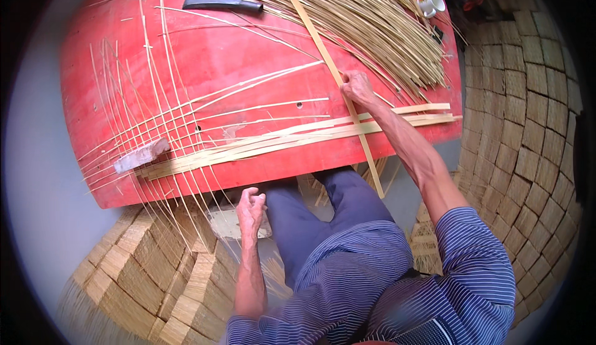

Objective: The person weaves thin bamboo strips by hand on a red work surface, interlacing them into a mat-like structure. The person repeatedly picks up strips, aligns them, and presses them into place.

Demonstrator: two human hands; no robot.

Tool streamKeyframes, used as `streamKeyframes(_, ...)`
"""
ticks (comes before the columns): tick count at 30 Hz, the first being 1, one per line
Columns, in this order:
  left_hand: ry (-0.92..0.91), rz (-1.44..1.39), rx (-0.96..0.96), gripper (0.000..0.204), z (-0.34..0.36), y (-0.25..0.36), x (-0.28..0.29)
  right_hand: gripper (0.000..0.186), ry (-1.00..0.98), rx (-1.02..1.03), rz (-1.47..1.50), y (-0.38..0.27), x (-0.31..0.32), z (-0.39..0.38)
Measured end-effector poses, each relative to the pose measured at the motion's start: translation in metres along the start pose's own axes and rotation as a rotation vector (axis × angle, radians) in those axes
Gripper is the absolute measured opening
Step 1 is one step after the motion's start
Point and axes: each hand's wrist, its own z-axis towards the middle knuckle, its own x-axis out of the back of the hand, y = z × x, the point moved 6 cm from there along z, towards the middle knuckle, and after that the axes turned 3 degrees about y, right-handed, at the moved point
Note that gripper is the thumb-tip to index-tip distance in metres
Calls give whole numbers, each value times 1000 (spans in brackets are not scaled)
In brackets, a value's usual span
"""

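My right hand [356,87] is closed on a long, flat bamboo strip [313,31], which runs diagonally from the top past the table's front edge. Below that edge, my left hand [251,205] hangs with fingers loosely bent and apart, nothing visible in it. Several pale flat strips [242,146] lie along the front of the red table [248,47]. At the left, thin strips cross in an open grid [180,121], partly hanging over the edge, with a rough pale block [141,154] resting on them.
A dark cleaver-like blade [220,4] lies at the back. A pile of thin sticks [385,28] fills the back right beside a white mug [431,4]. Stacked straw-coloured bundles stand at the lower left [143,264] and along the right [521,134].
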Motion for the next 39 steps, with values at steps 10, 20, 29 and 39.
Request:
streamKeyframes(10, -35, -20, -164, 30, 2, 26, -20, 7, -18, -137, 677, -17, 63, 5)
streamKeyframes(20, -48, 6, -118, 37, -14, 56, -23, 11, 69, -81, 589, -50, 100, 31)
streamKeyframes(29, -31, 0, -128, 38, -16, 55, -19, 9, 122, -36, 440, -47, 94, 32)
streamKeyframes(39, 3, -130, -301, 30, -18, 59, -24, 26, 493, 306, 838, -99, 339, 44)
